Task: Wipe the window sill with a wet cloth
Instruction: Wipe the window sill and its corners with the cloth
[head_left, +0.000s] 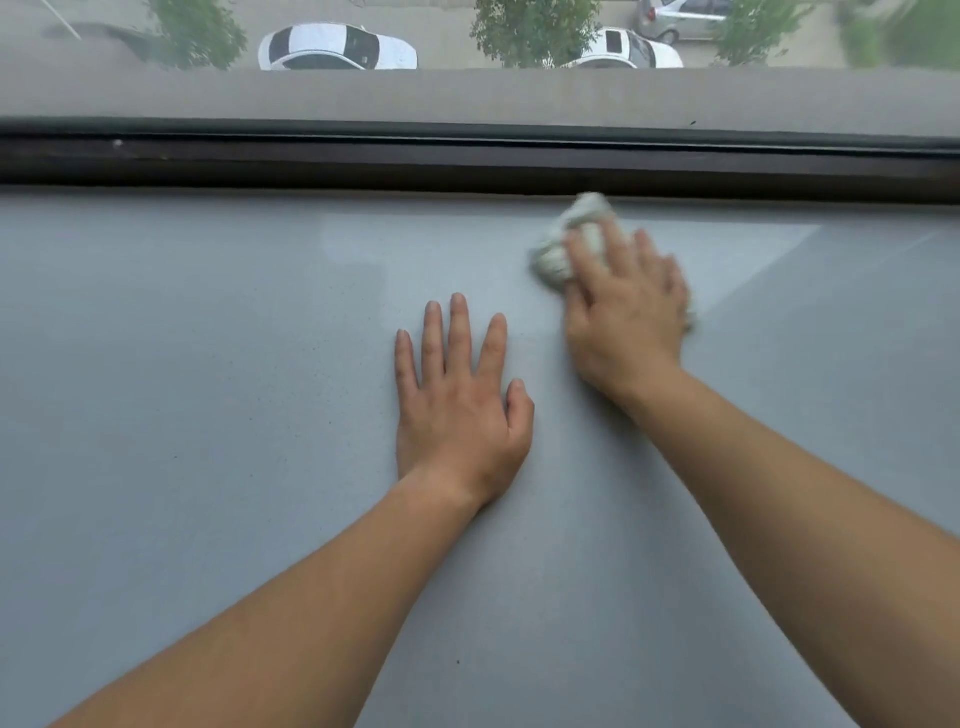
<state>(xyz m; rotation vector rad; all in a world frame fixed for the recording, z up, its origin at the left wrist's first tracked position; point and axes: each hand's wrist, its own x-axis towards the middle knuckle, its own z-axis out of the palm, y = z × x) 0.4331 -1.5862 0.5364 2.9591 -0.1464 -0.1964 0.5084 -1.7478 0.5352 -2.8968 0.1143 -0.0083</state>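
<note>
On the far side of the pale grey window sill (208, 415), close to the dark window frame (467, 161), your right hand (628, 312) holds a crumpled whitish cloth (571, 234) and presses it down on the surface. Your fingers curve over the wad, which bunches out beyond your fingertips toward the frame; a little of it also shows at the outer edge of your hand. This hand and the cloth are slightly blurred. Your left hand (457, 410) lies flat on the sill nearer to you and just to the left, fingers straight and spread, gripping nothing. A glossy patch (415, 244) shines on the sill left of the cloth. Through the glass, far below, are two white cars (337, 49) and leafy trees (535, 31).
</note>
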